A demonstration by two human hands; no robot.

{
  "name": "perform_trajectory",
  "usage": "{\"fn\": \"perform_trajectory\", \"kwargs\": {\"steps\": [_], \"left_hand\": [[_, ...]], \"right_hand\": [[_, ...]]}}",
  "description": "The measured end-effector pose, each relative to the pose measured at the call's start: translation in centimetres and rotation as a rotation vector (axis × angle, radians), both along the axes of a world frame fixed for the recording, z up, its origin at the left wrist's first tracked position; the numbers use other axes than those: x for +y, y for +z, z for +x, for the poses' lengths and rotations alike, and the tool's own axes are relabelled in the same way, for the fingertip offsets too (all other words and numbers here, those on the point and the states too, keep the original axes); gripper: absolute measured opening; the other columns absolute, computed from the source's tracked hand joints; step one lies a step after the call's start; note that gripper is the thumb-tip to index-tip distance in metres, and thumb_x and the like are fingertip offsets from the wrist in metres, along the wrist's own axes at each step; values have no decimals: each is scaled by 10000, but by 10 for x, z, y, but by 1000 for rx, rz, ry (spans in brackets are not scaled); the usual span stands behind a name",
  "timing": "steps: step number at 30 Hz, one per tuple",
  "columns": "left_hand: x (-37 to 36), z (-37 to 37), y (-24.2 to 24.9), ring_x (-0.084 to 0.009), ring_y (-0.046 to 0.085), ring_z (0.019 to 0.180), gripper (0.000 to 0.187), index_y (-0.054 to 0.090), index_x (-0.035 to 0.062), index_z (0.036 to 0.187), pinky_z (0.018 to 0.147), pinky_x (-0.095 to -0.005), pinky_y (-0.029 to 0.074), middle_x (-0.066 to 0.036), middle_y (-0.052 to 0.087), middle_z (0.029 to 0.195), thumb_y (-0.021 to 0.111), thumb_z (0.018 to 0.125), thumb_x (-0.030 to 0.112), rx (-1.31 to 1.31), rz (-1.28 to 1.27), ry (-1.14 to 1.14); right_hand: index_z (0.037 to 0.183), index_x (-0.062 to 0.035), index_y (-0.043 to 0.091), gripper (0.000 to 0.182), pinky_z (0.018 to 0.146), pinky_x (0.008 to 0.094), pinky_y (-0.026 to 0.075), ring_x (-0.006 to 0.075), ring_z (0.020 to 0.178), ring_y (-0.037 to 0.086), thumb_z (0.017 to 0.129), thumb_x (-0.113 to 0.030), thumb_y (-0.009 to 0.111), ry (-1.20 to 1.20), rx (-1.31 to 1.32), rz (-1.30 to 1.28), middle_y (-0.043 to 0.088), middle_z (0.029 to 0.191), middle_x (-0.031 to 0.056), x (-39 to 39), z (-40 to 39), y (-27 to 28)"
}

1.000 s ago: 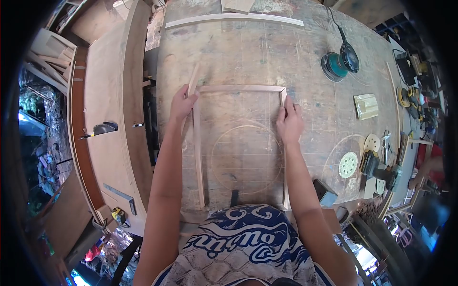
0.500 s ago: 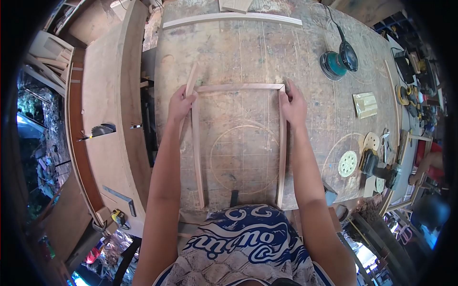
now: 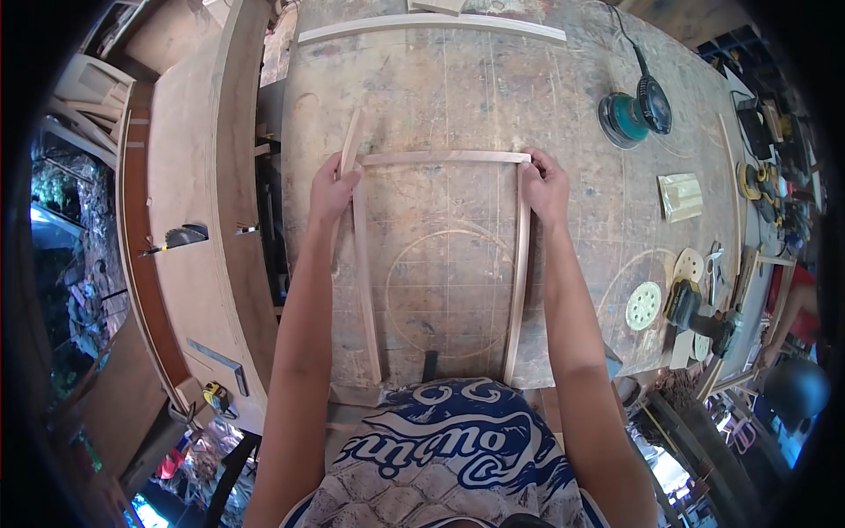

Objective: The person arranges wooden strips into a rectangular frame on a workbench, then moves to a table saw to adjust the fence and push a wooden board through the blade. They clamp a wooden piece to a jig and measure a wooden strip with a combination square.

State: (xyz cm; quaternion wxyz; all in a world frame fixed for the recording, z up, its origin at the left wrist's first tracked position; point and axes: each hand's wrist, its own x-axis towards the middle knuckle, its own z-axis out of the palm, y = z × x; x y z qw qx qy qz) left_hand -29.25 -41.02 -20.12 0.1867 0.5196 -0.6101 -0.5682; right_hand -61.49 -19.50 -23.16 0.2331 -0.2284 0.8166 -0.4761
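Three thin wooden strips lie in a U shape on the worn workbench, its unjoined side toward me. They are the crosswise strip (image 3: 440,157), the left strip (image 3: 366,290) and the right strip (image 3: 518,290). My left hand (image 3: 333,192) is closed at the left corner, around another wooden strip (image 3: 354,136) that sticks out beyond it at a slant. That strip runs beside the left one, partly hidden by my hand and forearm. At the right corner, my right hand (image 3: 547,187) pinches the meeting strip ends between thumb and curled fingers.
A corded sander (image 3: 627,117) stands at the far right of the workbench (image 3: 449,97). Sanding discs (image 3: 643,305) and a cordless drill (image 3: 687,304) lie nearer on the right. A long board (image 3: 431,29) crosses the far side. At left, a saw blade (image 3: 187,235) protrudes from a plywood table (image 3: 180,299).
My right hand's fingers have curled around the right corner, which has moved slightly right. My left hand keeps its hold with little movement. The view has shifted slightly.
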Motion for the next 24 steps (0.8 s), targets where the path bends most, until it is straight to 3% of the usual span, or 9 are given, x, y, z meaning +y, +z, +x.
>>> {"fn": "perform_trajectory", "kwargs": {"steps": [6,10,13,24], "left_hand": [[-3,3,1,-75,557,643,236,679,40,1126,545,-250,451,10,616,802,685,905,119,117,78,-14],[-1,5,1,-59,543,615,226,680,20,1076,531,-242,447,10,603,780,726,882,128,62,22,52],[-5,4,2,-56,536,596,233,676,4,1047,524,-236,441,8,601,770,748,867,132,57,79,37],[-11,4,7,-41,527,613,212,659,23,1073,548,-211,432,22,612,782,735,905,127,26,91,-27]], "right_hand": [[1165,-52,747,322,778,298,517,137,795,645,872,-179,703,-58,-31,-32,709,852,68,3,-1,-1],[1153,-26,754,290,745,253,497,93,790,615,881,-119,711,-75,-102,-194,701,852,19,3,2,-9],[1156,-21,754,283,717,234,476,70,767,579,884,-87,711,-57,-28,-101,672,833,-16,3,1,-3],[1171,-28,745,281,716,235,459,80,774,561,902,-102,712,-39,0,-79,646,863,-10,1,3,3]]}}
